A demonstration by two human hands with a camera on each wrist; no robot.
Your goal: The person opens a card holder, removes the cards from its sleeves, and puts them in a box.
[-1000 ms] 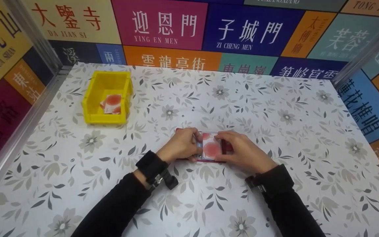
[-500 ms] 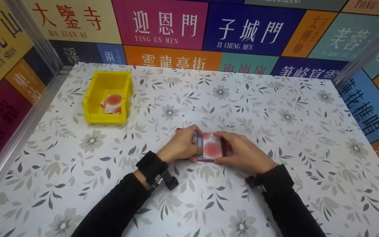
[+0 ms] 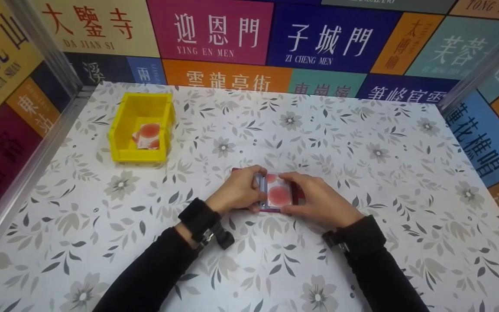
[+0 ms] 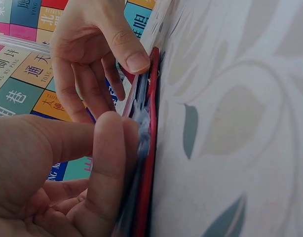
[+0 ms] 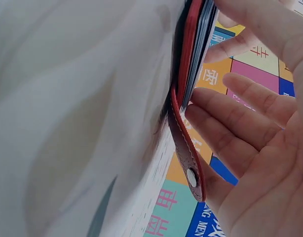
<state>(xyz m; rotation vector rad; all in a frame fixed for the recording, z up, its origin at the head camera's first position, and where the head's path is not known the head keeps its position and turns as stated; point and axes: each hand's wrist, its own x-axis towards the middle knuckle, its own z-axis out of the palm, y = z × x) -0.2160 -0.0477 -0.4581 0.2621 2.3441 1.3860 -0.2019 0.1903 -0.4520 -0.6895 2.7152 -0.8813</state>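
Note:
In the head view, a red card holder [image 4: 147, 163] with clear plastic sleeves [image 3: 264, 188] lies opened out on the table, mid-front. Over its right half is a white card [image 3: 279, 196] with red circles. My left hand [image 3: 240, 190] pinches the sleeves at the card's left side. My right hand [image 3: 321, 199] spans the card, thumb at the near edge and index finger at the far edge. Seen from the right wrist, a strap with a metal snap [image 5: 191, 177] hangs off the holder. Whether the card is inside a sleeve, I cannot tell.
A yellow bin [image 3: 139, 156] stands at the table's back left, with a few red-and-white cards [image 3: 149, 135] in it. The table [image 3: 215, 277] has a floral cover. Panels with printed signs [image 3: 210, 30] rise behind and on both sides.
The card has become slightly more squared up between my hands. Both hands stay in nearly the same place; the bin has not moved.

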